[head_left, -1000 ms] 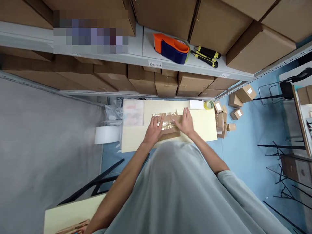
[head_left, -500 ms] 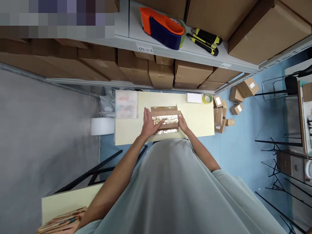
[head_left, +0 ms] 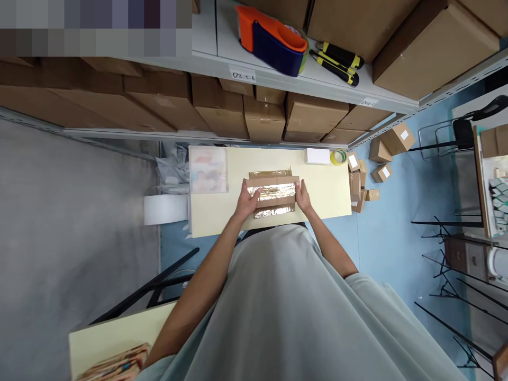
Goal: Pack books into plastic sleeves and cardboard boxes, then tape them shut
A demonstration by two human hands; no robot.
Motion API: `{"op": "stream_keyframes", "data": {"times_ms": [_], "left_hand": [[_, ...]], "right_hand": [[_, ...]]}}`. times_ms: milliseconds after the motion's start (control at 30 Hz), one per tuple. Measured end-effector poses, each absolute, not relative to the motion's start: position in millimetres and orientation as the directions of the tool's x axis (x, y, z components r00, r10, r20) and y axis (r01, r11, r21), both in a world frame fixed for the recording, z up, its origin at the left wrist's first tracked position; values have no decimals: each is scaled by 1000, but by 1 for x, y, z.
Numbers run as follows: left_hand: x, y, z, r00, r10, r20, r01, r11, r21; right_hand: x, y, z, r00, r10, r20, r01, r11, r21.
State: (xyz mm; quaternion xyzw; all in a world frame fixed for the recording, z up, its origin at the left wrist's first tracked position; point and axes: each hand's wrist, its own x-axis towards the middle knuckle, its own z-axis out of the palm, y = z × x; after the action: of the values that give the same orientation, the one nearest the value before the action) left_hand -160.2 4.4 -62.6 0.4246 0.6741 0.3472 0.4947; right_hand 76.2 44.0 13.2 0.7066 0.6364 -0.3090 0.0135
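At the middle of the cream bench [head_left: 325, 193], holding a cardboard box [head_left: 275, 202] banded with packing tape [head_left: 278, 191] by its ends in the fingers [head_left: 244, 185] of left hand [head_left: 246, 203] and right hand [head_left: 303, 198].

The shirt [head_left: 293, 301] is plain pale grey-green, loose and softly creased, its front rounded. The right sleeve [head_left: 367, 291] is short and wide. The left hand [head_left: 246, 202] and right hand [head_left: 302, 198] are bare, like both forearms [head_left: 330, 241].
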Motion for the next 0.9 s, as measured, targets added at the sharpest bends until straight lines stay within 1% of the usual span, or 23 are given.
{"op": "stream_keyframes", "data": {"times_ms": [100, 200, 333, 433, 600, 900], "left_hand": [[-159, 4, -60, -174, 908, -382, 182, 411, 893], [-157, 1, -58, -189, 900, -393, 143, 421, 896], [-154, -2, -57, -187, 898, -398, 102, 421, 901], [-155, -1, -57, -170, 902, -396, 115, 418, 901], [-157, 1, -63, -161, 904, -395, 147, 418, 896], [-155, -3, -65, -190, 905, -380, 198, 415, 888]], "right_hand": [[57, 40, 11, 142, 918, -370, 904, -273, -329], [41, 35, 4, 189, 933, -305, 892, -293, -343], [42, 33, -6, 174, 944, -279, 854, -286, -435], [49, 33, -11, 167, 946, -279, 834, -287, -472], [47, 31, -19, 235, 945, -227, 818, -319, -479], [46, 30, -25, 267, 939, -216, 812, -340, -474]]}}
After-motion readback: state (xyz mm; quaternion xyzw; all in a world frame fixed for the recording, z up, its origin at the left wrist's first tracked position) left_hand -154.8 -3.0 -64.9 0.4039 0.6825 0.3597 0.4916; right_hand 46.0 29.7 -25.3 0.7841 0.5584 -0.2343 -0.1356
